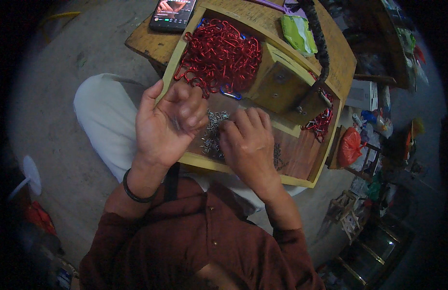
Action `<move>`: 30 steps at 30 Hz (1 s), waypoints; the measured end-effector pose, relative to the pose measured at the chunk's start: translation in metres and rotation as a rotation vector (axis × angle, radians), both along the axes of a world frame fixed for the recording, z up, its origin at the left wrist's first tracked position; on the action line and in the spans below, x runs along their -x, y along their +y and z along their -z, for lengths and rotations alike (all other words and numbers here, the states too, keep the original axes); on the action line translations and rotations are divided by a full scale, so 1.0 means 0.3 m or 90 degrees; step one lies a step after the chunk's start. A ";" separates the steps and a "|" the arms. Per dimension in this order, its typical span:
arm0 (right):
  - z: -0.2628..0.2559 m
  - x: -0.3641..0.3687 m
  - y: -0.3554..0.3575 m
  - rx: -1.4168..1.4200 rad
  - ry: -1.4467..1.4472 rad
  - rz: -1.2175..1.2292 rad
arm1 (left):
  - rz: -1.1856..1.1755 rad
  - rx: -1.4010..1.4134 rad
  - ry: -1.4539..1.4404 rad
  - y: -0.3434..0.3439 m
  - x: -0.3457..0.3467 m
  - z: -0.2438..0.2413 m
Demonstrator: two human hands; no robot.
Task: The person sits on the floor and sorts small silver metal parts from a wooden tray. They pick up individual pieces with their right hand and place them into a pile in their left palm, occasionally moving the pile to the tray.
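My left hand (169,125) is turned palm up with curled fingers over the near left part of a yellow wooden tray (205,162); small silvery pieces lie in its palm. Palm down, my right hand (247,141) has its fingertips at a pile of small metal pins (213,132); whether it pinches one is hidden. Red metal carabiner-like hooks (224,54) fill the tray's far left part, with a blue carabiner (230,92) at their near edge. A wooden block fixture (282,90) with metal fittings stands right of them. Thin dark pins (279,157) lie right of my right hand.
The tray rests on a worn wooden table (144,40). A phone (172,14) lies beyond its left corner, a green packet (299,34) beyond its far edge. More red hooks (320,121) lie at the tray's right end. A red plastic bag (350,146) sits further right.
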State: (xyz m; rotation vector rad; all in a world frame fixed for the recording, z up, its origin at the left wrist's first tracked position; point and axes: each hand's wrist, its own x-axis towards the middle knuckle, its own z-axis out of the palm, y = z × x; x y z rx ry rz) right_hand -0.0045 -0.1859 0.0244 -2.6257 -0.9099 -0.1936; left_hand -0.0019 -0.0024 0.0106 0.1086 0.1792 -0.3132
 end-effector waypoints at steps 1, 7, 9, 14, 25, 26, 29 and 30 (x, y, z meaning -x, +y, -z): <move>-0.005 -0.004 0.004 0.030 -0.013 -0.021 | 0.001 0.000 -0.001 0.001 0.000 0.000; -0.048 -0.021 0.035 0.188 -0.075 -0.165 | 0.009 0.052 -0.031 0.004 -0.002 0.030; -0.050 -0.038 0.038 0.227 -0.096 -0.221 | 0.007 0.051 -0.027 0.005 -0.001 0.029; -0.063 -0.069 0.007 0.183 -0.007 -0.187 | 0.019 0.075 -0.027 0.011 -0.001 0.035; -0.091 -0.039 0.141 -0.294 0.027 -0.117 | 0.000 0.014 0.001 0.014 0.009 0.041; -0.093 -0.040 0.154 -0.284 0.014 -0.117 | 0.011 0.003 0.032 0.020 0.012 0.048; -0.093 -0.044 0.176 -0.285 0.004 -0.124 | -0.002 0.019 0.005 0.013 0.005 0.064; -0.094 -0.043 0.179 -0.288 0.005 -0.124 | -0.005 0.025 0.006 0.011 0.006 0.060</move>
